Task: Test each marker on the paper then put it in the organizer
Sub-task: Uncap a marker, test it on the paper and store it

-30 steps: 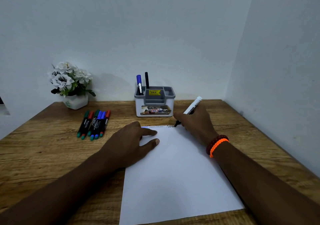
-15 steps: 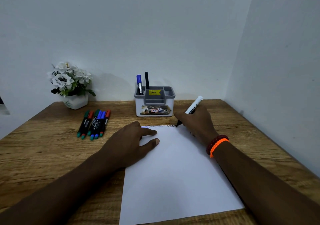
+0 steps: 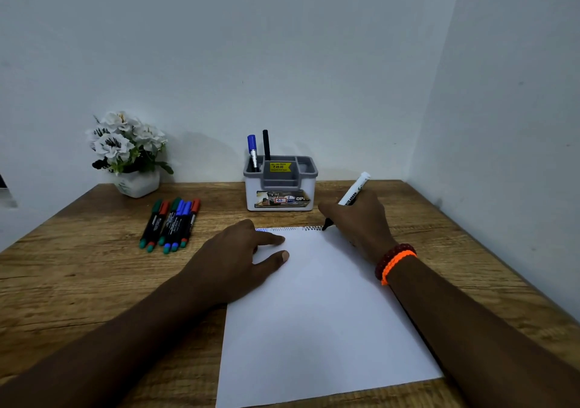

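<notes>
The right hand point(image 3: 357, 219) is clamped around a white-barrelled whiteboard marker point(image 3: 353, 192), whose long axis slants from its black tip, low and left of the grip on the far edge of the smooth white paper sheet point(image 3: 317, 313), up and away to the right. The left hand point(image 3: 233, 263) lies flat, fingers spread, pinning the sheet. Beyond the grip, a grey-and-white plastic organizer point(image 3: 280, 185) holds a blue-capped marker point(image 3: 252, 150) and a black marker point(image 3: 266, 144) upright in its left compartment.

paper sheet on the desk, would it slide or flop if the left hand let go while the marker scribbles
The paper is one thin loose sheet on smooth wood, so it would probably slide or twist. The left hand is pressed flat on it, which suggests so. Lifted by an edge, it would likely droop.
</notes>
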The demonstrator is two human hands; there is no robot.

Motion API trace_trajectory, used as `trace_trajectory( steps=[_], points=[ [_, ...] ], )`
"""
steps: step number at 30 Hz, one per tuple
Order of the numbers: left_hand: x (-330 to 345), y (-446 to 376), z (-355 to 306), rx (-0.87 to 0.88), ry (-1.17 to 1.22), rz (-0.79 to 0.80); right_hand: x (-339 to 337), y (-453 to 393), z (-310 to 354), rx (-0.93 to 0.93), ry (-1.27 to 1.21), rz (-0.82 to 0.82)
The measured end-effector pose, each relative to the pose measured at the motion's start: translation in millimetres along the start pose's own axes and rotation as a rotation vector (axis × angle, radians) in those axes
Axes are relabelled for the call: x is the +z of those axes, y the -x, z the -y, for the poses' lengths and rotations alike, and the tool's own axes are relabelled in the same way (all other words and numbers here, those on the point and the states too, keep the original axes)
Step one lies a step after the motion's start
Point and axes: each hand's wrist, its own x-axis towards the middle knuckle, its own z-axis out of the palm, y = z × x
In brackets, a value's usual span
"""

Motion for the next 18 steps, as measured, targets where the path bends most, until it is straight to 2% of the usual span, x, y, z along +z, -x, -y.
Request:
trace_trajectory(
  steps=[18],
  points=[
    [-0.1,0.1,0.2,-0.001,-0.009,0.010,0.0,0.4,0.3,0.008,0.015,-0.037]
  ],
)
